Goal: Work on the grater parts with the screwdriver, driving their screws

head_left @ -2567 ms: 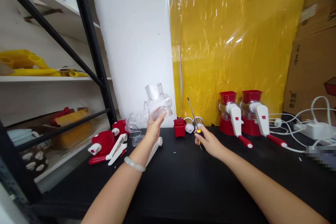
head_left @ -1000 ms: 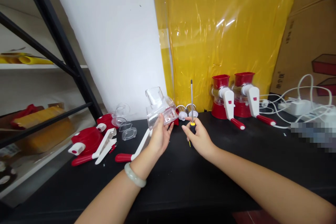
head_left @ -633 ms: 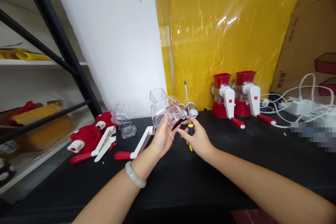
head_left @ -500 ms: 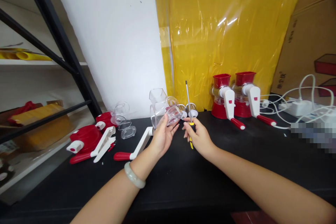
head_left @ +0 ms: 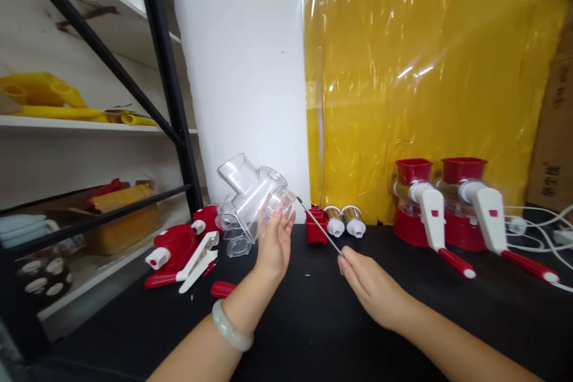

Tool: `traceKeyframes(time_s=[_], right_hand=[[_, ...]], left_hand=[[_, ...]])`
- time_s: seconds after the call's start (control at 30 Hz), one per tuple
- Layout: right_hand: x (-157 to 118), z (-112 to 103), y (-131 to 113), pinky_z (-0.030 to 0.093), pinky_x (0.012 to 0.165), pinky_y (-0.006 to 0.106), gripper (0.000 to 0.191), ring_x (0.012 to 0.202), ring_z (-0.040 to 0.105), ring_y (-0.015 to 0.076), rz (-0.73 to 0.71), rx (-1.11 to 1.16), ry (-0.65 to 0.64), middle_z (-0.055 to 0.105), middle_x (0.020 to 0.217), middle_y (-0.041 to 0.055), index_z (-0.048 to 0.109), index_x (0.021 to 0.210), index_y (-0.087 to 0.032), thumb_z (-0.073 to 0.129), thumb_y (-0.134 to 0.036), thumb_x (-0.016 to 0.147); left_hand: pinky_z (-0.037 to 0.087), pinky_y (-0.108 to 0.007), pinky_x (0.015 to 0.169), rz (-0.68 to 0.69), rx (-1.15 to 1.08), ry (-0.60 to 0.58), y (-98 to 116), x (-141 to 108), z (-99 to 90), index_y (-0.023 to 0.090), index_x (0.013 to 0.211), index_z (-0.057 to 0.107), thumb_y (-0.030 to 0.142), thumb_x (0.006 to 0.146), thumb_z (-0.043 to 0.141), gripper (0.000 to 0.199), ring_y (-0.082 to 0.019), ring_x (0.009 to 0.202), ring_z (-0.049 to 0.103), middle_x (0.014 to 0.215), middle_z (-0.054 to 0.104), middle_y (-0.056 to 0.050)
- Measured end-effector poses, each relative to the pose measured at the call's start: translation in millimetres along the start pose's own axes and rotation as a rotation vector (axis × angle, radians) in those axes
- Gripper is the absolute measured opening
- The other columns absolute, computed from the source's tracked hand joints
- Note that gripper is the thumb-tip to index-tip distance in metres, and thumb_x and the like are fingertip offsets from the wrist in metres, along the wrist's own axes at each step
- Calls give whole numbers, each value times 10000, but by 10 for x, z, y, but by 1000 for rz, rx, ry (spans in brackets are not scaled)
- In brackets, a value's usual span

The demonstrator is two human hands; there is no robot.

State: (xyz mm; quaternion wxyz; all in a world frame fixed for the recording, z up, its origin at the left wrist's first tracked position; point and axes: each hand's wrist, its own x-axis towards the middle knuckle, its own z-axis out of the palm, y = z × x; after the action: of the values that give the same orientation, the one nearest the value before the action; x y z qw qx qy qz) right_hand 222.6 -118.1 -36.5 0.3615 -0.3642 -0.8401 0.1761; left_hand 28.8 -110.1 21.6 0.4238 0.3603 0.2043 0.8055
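My left hand point(head_left: 276, 245) is closed on a clear plastic grater housing point(head_left: 246, 197), lifted off the black table and tilted so its round end faces right. A screwdriver point(head_left: 320, 225) is gripped in my right hand point(head_left: 371, 283), its shaft slanting up and left. The tip is at the housing's right end; whether it touches cannot be made out. My right hand hides the yellow handle. Under my left wrist shows the red grip of a crank handle point(head_left: 222, 289). Behind the housing stand clear plastic parts point(head_left: 239, 246).
To the left lie red bases point(head_left: 174, 248) and white crank handles point(head_left: 199, 262). Red hoppers point(head_left: 316, 228) and metal grater drums point(head_left: 353, 222) sit at the back. Two assembled graters point(head_left: 412, 203) stand right, near white cables point(head_left: 532, 230). A black-framed shelf point(head_left: 163, 59) rises at left.
The clear housing has been raised and tipped over toward the right. The screwdriver has swung from upright to slanting left, its tip now at the housing. The camera view has shifted left.
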Motion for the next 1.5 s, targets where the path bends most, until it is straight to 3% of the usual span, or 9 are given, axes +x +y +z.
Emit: traceKeyframes(time_s=[0.3,0.67,1.1,1.5], right_hand=[[15,-36,17,284,551,283,285,538,404,152,-14,-149,-10,451,641,-35,293,746,-256,301,-351,1015],[23,-33,5,293,573,290,288,567,406,163,30,-175,-45,438,656,-31,286,753,-260,265,-376,1016],[-11,46,24,346,603,296,307,589,425,157,10,5,-48,450,676,-33,338,772,-255,260,-393,1035],[-40,173,-63,389,660,300,381,657,467,157,-32,232,-11,472,721,-23,409,813,-243,207,-454,1057]], left_hand=[[439,-398,1064,57,53,34,-23,49,-58,306,1261,470,517,753,737,612,-248,1276,584,1298,648,-83],[466,-369,990,72,122,-4,-79,55,-95,303,1323,496,472,733,775,674,-246,1214,625,1270,674,-88],[464,-387,1047,216,229,-89,-136,98,-214,276,1320,560,389,758,775,613,-246,1238,602,1280,665,-89],[449,-403,1076,228,198,-154,21,-15,-29,256,1247,562,354,725,801,583,-259,1195,626,1239,669,-85]])
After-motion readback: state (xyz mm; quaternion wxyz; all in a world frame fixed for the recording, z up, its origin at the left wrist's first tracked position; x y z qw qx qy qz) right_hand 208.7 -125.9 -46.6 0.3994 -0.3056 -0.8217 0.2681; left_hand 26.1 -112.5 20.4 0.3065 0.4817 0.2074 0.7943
